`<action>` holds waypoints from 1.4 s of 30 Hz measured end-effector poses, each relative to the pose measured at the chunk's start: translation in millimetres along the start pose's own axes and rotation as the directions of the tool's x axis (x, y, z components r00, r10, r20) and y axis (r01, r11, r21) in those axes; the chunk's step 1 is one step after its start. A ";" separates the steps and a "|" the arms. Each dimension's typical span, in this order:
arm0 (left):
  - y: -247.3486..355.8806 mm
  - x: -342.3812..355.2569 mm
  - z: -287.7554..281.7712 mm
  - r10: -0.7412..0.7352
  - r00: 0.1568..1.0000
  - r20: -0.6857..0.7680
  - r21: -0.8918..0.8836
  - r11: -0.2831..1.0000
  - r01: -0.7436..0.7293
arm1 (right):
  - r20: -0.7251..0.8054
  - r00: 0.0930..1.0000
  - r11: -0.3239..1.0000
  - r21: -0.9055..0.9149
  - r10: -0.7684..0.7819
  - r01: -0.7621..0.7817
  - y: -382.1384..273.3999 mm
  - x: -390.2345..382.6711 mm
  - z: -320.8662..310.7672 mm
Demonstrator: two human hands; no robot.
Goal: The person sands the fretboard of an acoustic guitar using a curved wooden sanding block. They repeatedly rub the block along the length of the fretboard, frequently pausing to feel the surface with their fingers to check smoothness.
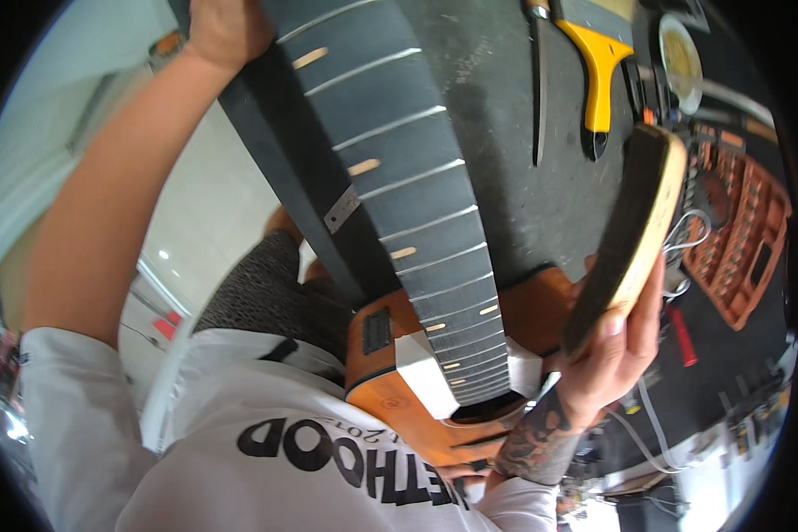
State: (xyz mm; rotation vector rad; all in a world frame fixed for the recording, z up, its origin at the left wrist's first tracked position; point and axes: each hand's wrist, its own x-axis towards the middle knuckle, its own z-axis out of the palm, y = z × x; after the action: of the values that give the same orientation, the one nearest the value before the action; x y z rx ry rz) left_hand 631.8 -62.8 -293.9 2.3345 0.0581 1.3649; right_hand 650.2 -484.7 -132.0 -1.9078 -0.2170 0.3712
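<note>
Shirt (230,483), block (634,235) hiding bench (501,97), guitar (434,208), toolcase (727,306)

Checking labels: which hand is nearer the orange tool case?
Right. Right hand is lower left of the case; left hand is far left, by the guitar neck.

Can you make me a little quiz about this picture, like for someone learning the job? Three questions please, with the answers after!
1. True or false: the fretboard of the guitar is bright red.
2. What does the right hand hold?
A) a hammer
B) a wooden block
C) a teacup
3. Fill in: in the picture, the yellow-handled brush lies to the ____ of the fretboard.

Key: 1. False, it is dark. 2. B. 3. Right.
</note>
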 end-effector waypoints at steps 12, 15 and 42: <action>20.4 -23.6 -25.2 0.000 0.984 0.179 -0.155 0.988 0.028 | 0.036 0.999 0.979 0.201 0.022 -0.029 24.2 -3.2 -18.0; 53.7 -5.8 -55.6 -0.044 0.971 0.233 -0.098 0.993 0.068 | 0.026 0.995 0.988 0.124 0.093 -0.095 23.0 -28.6 -22.4; 226.5 95.8 -67.1 0.411 -0.025 0.911 -0.409 0.910 0.075 | 0.133 0.975 0.984 0.019 -0.179 0.178 32.4 -13.4 4.1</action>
State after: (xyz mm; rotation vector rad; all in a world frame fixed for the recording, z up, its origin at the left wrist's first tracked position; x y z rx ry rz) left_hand 584.3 -220.9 -99.7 2.4085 -0.8954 -0.6281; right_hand 635.4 -497.1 -161.6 -1.8414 -0.4729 0.3790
